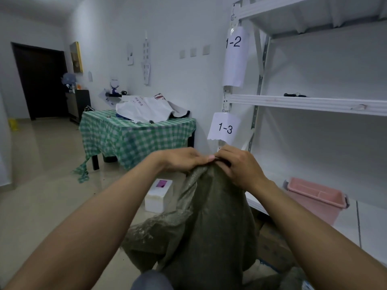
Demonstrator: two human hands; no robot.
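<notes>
Apparently the work on the woven grey-green sack [209, 216] is midway: its top is bunched into a narrow neck and held up in front of the white shelving rack [303, 103]. The left hand [184, 159] pinches the gathered cloth from one side and the right hand [240, 166] curls round it from the other. No finished knot shows, so I judge the mouth is not yet secured. What the sack holds is hidden. A white foam box [159, 197] stands on the floor just beside it, lid on. A pink bin [314, 195] sits on the low shelf, its contents out of sight.
</notes>
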